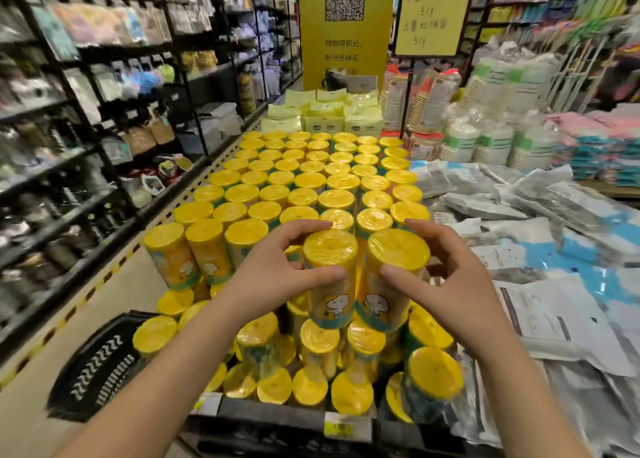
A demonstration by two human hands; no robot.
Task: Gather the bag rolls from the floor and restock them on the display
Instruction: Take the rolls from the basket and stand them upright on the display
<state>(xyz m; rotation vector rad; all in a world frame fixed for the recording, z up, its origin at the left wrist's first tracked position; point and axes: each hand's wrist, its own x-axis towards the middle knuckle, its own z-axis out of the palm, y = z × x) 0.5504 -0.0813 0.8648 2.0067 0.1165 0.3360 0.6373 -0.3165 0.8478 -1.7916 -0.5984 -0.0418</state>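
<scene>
the person's left grip (pixel 277 281) is curled round the left roll (pixel 330 249), thumb laid across its front and fingers hooked over the far rim of its yellow cap. the right grip (pixel 453 284) pinches the right roll (pixel 398 249) the same way, thumb in front and fingers behind. both rolls are upright, just beside each other, at the near end of the display (pixel 273 412), in line with its packed rows of yellow-capped rolls (pixel 311 180). whether they rest on the lower rolls (pixel 318 339) beneath cannot be told. a black basket (pixel 100 364) sits on the floor to the left. grey and blue packets (pixel 561 305) lie heaped on the right.
</scene>
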